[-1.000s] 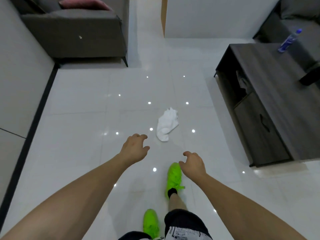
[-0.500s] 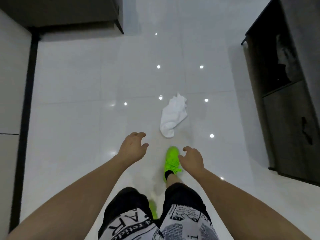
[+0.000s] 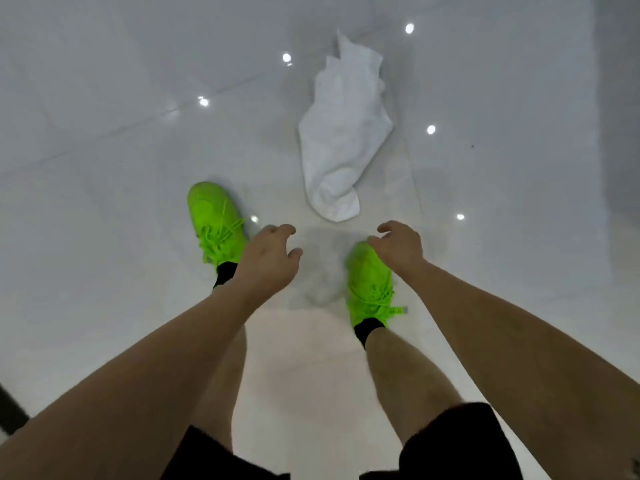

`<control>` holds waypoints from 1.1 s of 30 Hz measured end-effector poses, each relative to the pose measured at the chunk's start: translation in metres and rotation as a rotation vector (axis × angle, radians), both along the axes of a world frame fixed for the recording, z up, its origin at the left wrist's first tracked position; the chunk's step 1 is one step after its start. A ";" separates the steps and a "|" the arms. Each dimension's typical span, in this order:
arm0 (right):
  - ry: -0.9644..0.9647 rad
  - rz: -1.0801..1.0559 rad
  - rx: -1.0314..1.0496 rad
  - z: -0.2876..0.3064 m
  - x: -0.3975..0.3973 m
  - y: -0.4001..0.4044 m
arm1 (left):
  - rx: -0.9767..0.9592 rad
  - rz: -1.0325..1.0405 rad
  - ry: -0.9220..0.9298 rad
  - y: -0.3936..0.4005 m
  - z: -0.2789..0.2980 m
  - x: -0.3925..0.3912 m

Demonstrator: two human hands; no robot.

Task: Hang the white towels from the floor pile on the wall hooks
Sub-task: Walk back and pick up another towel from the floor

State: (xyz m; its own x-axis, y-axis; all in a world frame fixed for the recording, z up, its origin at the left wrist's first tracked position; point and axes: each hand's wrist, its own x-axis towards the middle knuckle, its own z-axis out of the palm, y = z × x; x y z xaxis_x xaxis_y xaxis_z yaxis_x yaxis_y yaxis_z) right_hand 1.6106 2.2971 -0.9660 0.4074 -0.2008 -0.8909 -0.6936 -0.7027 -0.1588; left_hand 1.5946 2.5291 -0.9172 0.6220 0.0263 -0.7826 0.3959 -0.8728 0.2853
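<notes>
Nearest, the left hand (image 3: 266, 261) and right hand (image 3: 398, 247) are held out over the floor (image 3: 104, 168), their fingers (image 3: 284, 230) loosely curled and spread, with nothing held. Below them two green shoes (image 3: 214, 220) are planted on the tiles. Just beyond the shoes a single crumpled white towel (image 3: 341, 140) lies on the floor, untouched and apart from both hands. Judged from this, the pick-up is not yet made and hanging is left. No wall hooks are seen; whether more towels remain cannot be told.
</notes>
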 end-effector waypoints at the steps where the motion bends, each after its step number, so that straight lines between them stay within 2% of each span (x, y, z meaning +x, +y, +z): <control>1: 0.014 -0.042 0.006 -0.030 0.001 0.006 | 0.003 -0.020 0.002 0.003 -0.030 0.004; 5: -0.004 -0.232 0.011 -0.126 0.001 0.023 | -0.029 -0.067 0.063 0.009 -0.127 0.009; 8: -0.056 -0.329 0.014 -0.169 0.002 0.034 | -0.040 -0.127 0.122 0.021 -0.164 0.007; 12: -0.082 -0.469 0.006 -0.183 -0.009 0.048 | -0.020 -0.222 0.141 0.042 -0.173 0.009; 16: -0.018 -0.467 0.080 -0.152 -0.020 0.065 | 0.014 -0.260 0.168 0.052 -0.146 0.019; 19: -0.027 -0.432 0.120 -0.094 -0.017 0.075 | 0.026 -0.253 0.175 0.046 -0.094 0.033; 22: -0.083 -0.406 0.130 -0.008 0.001 0.071 | 0.015 -0.281 0.166 0.027 -0.011 0.059; 26: -0.267 -0.338 0.112 0.135 0.060 0.040 | -0.025 -0.366 0.031 -0.016 0.125 0.122; 33: -0.541 -0.424 0.320 0.408 0.149 -0.049 | -0.193 -0.444 -0.295 -0.124 0.390 0.232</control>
